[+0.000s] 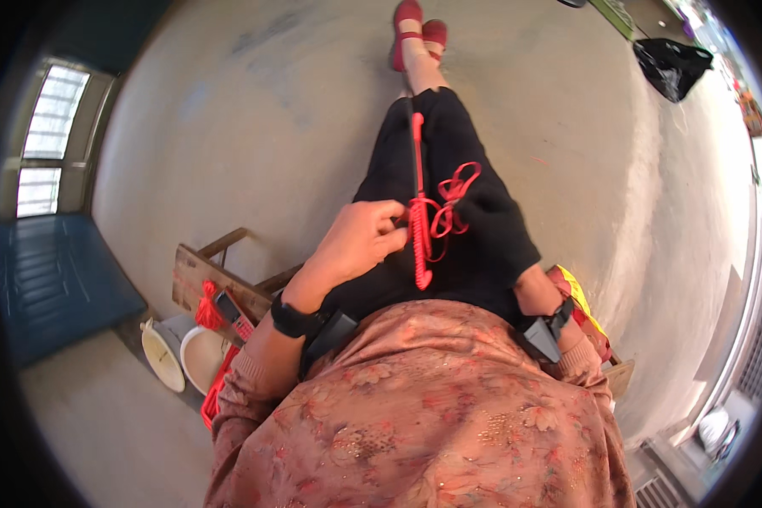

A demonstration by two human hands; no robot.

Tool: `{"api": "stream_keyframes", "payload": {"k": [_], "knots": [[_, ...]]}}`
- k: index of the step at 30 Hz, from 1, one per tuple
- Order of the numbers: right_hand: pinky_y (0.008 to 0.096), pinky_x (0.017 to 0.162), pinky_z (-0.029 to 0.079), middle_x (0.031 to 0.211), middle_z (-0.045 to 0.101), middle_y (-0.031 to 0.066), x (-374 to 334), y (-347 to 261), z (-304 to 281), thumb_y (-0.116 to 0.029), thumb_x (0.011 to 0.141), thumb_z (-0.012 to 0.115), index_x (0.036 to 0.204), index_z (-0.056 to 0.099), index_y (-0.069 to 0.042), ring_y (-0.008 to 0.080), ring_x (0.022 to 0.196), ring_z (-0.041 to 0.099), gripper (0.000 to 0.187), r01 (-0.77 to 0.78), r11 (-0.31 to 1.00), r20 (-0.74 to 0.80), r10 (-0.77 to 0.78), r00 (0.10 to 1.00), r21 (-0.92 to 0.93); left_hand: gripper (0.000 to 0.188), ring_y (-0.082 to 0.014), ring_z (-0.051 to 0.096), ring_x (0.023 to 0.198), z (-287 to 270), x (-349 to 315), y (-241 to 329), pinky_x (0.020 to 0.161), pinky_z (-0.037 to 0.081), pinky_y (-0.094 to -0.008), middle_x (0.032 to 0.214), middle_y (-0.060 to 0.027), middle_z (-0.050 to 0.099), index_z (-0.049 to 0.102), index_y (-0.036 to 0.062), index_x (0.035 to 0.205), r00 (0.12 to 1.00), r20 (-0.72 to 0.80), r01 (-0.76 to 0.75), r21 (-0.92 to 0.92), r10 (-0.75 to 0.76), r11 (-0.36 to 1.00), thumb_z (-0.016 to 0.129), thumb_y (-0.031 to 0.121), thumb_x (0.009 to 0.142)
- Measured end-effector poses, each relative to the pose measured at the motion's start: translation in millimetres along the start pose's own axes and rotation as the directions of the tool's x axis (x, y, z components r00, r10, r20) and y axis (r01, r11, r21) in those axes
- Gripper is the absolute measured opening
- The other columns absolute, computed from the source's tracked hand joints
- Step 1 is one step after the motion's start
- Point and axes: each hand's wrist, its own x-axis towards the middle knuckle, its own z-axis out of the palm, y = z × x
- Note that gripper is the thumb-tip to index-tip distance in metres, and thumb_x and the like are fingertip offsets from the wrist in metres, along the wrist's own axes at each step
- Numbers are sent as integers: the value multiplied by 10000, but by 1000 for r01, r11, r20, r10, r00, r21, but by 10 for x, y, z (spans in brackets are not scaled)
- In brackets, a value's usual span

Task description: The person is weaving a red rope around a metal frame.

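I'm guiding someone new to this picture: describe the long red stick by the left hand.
Start at the black trousers in the middle. By the left hand, the red stick runs lengthwise over them. Its straight line and tight lower coils set it apart from the loose red cord loops to its right.

I see bright red on the coiled cord [420, 241] against black trousers [453, 135], and deeper red on the shoes [407, 19]. The shirt [449, 406] reaches me as dusty pink, patterned with flowers. Over my feed, the plastic bag [673, 68] is black, the floor [220, 127] greyish beige.
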Motion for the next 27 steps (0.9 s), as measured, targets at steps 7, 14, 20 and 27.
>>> {"api": "stream_keyframes", "payload": {"k": [7,14,20,27], "knots": [[316,641,511,775,679,105,-60,44,266,-200,874,665,908,686,-31,151,688,647,173,-116,989,170,130,977,-89,246,-51,616,706,172,85,-152,505,450,-188,969,-25,695,611,-9,1156,1000,-11,3,-481,-10,876,623,67,923],[310,713,534,883,697,75,-76,-53,198,-150,880,668,1000,683,-4,155,767,658,189,-235,951,351,154,923,202,140,-47,609,688,118,66,-251,508,456,-183,898,-27,690,641,14,1055,998,-69,-17,-398,-12,917,622,106,951],[294,736,531,928,694,55,20,-3,-116,-127,877,675,1056,681,-10,120,799,643,214,-200,971,-11,204,979,130,114,-65,585,641,-261,-58,-147,509,439,-188,906,-42,689,617,73,1038,952,-300,-190,-739,-63,646,581,164,978],[288,727,516,901,685,62,136,-448,-7,-145,827,731,1064,661,-10,121,809,639,282,193,971,-72,-205,976,-141,140,-98,543,577,-636,-642,333,458,400,-215,804,-114,653,586,44,971,945,-307,-327,-895,113,302,537,173,987]]}}
